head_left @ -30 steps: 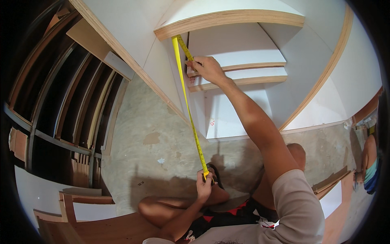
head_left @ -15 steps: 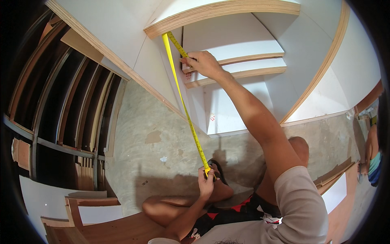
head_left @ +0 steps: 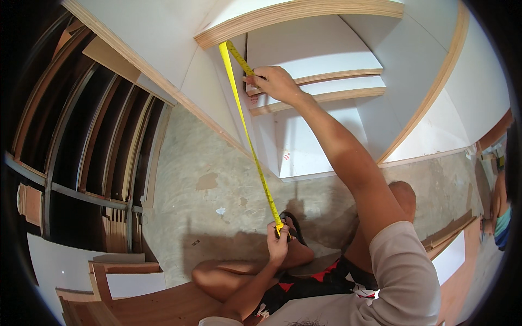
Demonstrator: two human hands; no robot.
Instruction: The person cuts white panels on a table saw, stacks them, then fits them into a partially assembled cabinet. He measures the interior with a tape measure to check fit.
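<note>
- Yellow tape measure [head_left: 251, 146] is stretched taut, running from the top front corner of the white plywood-edged cabinet [head_left: 304, 146] diagonally down toward the person's lap.
- Right hand [head_left: 276, 82] is at the tape's upper end, fingers [head_left: 255, 81] clenched on the blade and pressing it against the front edge of the cabinet's upper shelf [head_left: 321, 76].
- Left hand [head_left: 278, 245] is at the tape's lower end, below the cabinet; fingers pinched shut on the blade near the case. The case itself is mostly hidden, so I can't tell how it sits in the hand.
- Change vs. the earlier frames: hardly any. Both hands keep the same grips and the tape stays at about the same slant. The cabinet sits slightly differently in view, which reads as head movement, not hand movement.
- My read: the tape is being held steady, with both ends already set.
- A second shelf [head_left: 326, 98] lies just below the upper one, inside the cabinet.
- The cabinet stands on a bare concrete floor [head_left: 217, 185]; the person sits on it, legs folded, just in front of the cabinet.
- Left of the cabinet: a dark rack of stacked boards [head_left: 81, 152].
- Below that rack, near the cabinet's front left: loose white and wood panels [head_left: 125, 277].
</note>
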